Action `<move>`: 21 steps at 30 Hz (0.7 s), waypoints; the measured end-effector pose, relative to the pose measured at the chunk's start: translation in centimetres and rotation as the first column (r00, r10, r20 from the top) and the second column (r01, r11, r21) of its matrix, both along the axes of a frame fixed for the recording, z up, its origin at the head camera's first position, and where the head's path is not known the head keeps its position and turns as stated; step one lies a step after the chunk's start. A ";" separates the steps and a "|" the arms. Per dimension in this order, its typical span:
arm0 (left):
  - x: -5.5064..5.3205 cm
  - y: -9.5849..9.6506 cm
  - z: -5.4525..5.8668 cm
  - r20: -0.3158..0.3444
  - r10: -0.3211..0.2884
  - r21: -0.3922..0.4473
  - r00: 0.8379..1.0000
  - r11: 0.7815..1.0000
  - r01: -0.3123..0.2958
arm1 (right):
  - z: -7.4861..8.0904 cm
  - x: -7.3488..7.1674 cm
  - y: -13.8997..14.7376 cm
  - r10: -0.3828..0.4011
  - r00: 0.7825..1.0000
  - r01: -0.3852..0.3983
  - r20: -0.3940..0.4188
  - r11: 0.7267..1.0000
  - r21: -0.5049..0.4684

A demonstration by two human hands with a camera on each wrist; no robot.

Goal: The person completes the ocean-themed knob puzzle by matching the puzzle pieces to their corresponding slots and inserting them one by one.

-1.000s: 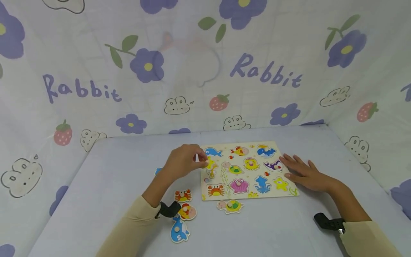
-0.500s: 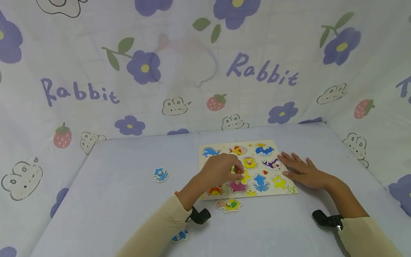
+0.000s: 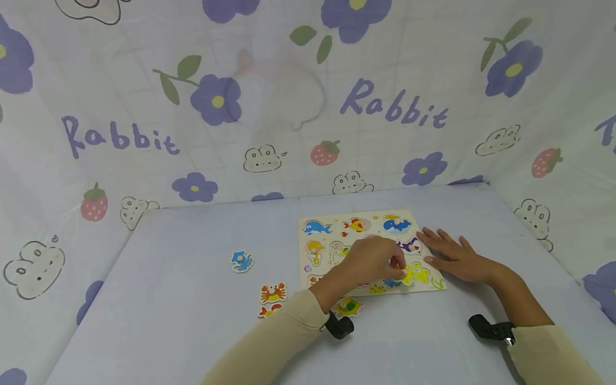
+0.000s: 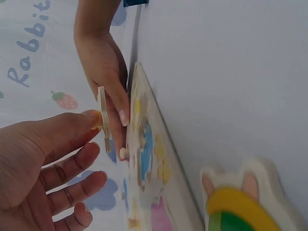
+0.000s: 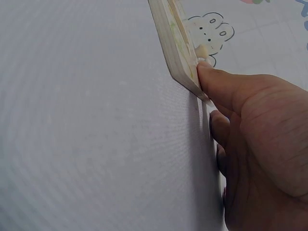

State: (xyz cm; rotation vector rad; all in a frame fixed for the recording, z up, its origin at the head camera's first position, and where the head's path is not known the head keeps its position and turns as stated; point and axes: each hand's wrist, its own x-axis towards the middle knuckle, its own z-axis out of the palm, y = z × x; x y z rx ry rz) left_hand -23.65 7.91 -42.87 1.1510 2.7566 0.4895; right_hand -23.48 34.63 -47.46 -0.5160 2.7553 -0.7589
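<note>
My left hand (image 3: 372, 262) pinches a yellow starfish puzzle piece (image 3: 408, 275) between thumb and index finger, over the lower right of the puzzle board (image 3: 332, 238). Edge-on in the left wrist view, the starfish piece (image 4: 102, 115) stands apart from the board, and the other fingers are loosely bent. The board shows sea-animal pictures, among them a matching yellow starfish (image 3: 421, 271) beside the piece. My right hand (image 3: 459, 259) lies with fingers spread at the board's right edge; its thumb (image 5: 216, 79) rests on the board's corner in the right wrist view.
On the table (image 3: 192, 278), left of the board, lie a blue squid piece (image 3: 241, 262), a crab piece (image 3: 273, 293) and a fish piece (image 3: 268, 311) partly behind the sleeve. A turtle piece (image 3: 350, 307) lies just in front of the board. A patterned curtain (image 3: 289, 107) hangs behind.
My left hand has carried the starfish piece rightward across the board, from the seahorse picture to the printed starfish. The right hand has stayed at the board's edge.
</note>
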 end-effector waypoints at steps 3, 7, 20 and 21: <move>-0.1 1.0 -0.4 -0.002 0.015 -0.001 1.000 1.000 -0.015 | 0.0 0.0 0.1 0.000 1.000 0.000 0.003 1.000 -0.005; -0.4 1.9 -1.0 -0.002 0.045 -0.002 0.999 0.999 -0.045 | 0.0 -0.1 0.2 -0.002 1.000 0.002 0.007 1.000 -0.004; -0.8 4.0 -2.0 -0.018 0.066 -0.023 0.998 0.998 -0.066 | 0.6 0.2 0.0 -0.004 1.000 0.005 0.016 1.000 -0.012; -0.8 4.1 -2.0 -0.018 0.071 -0.027 0.997 0.997 -0.071 | 0.6 0.1 0.0 -0.004 1.000 0.004 0.016 1.000 -0.012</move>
